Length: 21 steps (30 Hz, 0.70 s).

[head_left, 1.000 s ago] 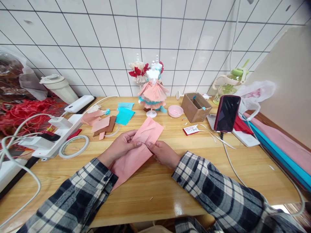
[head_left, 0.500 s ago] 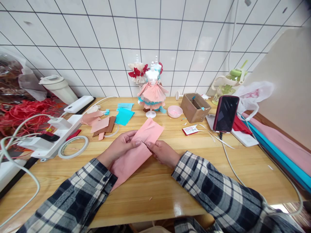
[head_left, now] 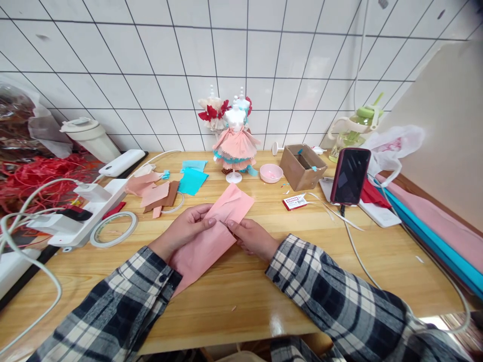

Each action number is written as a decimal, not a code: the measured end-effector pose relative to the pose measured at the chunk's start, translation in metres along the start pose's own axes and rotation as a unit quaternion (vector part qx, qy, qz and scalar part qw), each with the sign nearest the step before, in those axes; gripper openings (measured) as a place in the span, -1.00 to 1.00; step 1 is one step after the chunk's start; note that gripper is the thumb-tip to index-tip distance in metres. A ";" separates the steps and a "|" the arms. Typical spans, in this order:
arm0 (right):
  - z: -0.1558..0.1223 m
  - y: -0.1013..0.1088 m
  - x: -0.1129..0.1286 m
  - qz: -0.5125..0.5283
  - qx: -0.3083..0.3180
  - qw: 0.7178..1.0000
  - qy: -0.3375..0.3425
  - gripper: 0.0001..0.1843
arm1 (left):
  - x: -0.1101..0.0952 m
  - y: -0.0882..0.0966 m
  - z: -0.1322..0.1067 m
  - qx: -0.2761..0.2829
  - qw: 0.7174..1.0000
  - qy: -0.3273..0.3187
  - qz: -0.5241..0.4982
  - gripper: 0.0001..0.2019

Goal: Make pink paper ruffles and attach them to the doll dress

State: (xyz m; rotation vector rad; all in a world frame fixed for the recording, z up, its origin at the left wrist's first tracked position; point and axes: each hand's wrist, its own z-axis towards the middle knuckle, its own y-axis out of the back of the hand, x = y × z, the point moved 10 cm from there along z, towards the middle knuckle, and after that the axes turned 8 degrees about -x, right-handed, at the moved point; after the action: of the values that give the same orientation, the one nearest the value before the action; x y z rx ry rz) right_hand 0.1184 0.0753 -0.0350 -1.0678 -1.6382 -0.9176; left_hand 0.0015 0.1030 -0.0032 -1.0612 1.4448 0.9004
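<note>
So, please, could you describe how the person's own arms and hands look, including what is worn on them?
Both arms wear long plaid sleeves, left sleeve and right sleeve, checked in dark navy or black, grey and off-white. A small dark button shows at the left cuff. The left hand and right hand are bare: no gloves or rings show.

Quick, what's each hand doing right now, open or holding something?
Left hand: closed, holding the pink sheet.
Right hand: closed at the sheet's edge, pinching a thin dark object too small to identify.
</note>
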 end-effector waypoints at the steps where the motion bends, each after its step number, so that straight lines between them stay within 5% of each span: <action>1: 0.001 0.001 0.000 -0.010 -0.008 1.000 0.012 -0.51 | -0.001 0.000 0.000 0.000 1.000 -0.007 0.017 -0.47; 11: 0.003 0.007 0.006 -0.074 -0.067 0.991 0.090 -0.45 | -0.002 -0.007 0.003 0.008 0.997 -0.028 0.067 -0.47; 21: 0.001 0.001 0.013 -0.081 -0.059 0.988 0.117 -0.47 | -0.002 -0.007 0.003 0.006 0.998 -0.026 0.056 -0.51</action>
State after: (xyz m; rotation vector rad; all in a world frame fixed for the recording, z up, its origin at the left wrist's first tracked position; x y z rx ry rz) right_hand 0.1166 0.0795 -0.0226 -0.8763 -1.5042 -1.2140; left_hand 0.0087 0.1039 -0.0011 -0.9492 1.4751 0.9916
